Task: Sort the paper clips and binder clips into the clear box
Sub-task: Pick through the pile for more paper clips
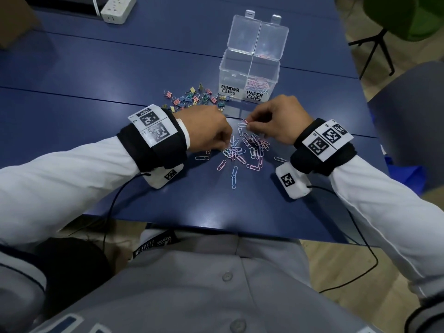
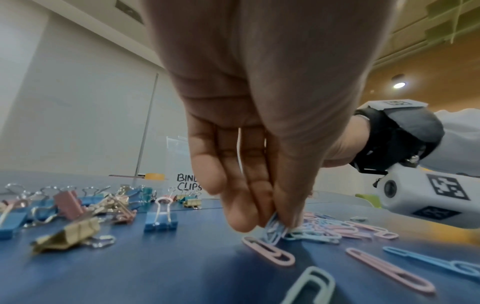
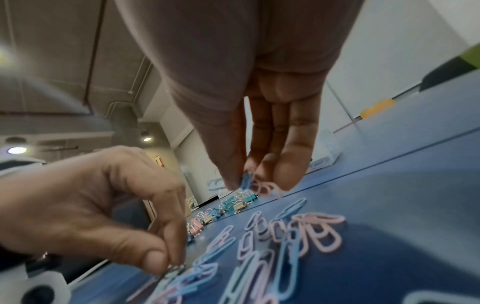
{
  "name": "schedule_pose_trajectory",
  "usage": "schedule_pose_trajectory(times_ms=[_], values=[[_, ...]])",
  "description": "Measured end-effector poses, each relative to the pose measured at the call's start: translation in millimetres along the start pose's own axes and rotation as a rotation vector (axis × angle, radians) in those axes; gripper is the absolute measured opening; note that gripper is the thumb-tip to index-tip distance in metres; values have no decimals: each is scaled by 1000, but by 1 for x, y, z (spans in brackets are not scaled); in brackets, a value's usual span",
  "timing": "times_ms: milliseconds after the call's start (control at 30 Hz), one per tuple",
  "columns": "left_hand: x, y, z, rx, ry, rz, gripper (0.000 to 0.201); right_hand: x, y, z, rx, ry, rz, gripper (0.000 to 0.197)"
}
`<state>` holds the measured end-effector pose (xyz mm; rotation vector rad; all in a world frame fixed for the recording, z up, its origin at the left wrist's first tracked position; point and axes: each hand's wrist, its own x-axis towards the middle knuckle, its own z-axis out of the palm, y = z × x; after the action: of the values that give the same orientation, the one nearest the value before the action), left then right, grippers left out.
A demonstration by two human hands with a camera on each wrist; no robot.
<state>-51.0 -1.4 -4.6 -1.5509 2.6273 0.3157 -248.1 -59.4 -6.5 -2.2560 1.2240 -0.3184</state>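
— Pastel wire lay under us; the paper clips (image 1: 242, 152) sat heaped between our wrists, the clear box (image 1: 249, 75) straight beyond them.

— And our hands?

— Our left hand (image 1: 209, 128) pinched a blue clip (image 2: 272, 228) at the heap's near-left edge; our right hand (image 1: 278, 123) pinched a few clips, lifted above the table (image 1: 96, 92).

— Which was nearer the box?

— The right, we judged; its paper-clip compartment (image 1: 262, 78) lay just ahead; the binder clips (image 1: 194, 97) waited left of the box.

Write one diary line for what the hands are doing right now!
left hand: pinching paper clips | right hand: pinching paper clips | clear box: open, paper side partly filled | binder clips: on table
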Motion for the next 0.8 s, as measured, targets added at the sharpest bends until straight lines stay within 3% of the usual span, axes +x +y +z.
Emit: schedule_pose_trajectory(times_ms=[167,367,467,533,800], values=[[-3,-11,4,-100,14,-17,10,6,-1,-4,190,33,56,12],[-6,-18,-5,-241,140,-33,10,37,-8,-36,409,267,60,14],[-5,-20,-14,-310,202,-61,6,65,-5,-51,421,381,113,4],[-2,-21,-22,-342,256,-84,7,82,1,-56,395,437,164,9],[34,-31,-56,-505,485,-235,15,91,17,-51,405,429,222,3]])
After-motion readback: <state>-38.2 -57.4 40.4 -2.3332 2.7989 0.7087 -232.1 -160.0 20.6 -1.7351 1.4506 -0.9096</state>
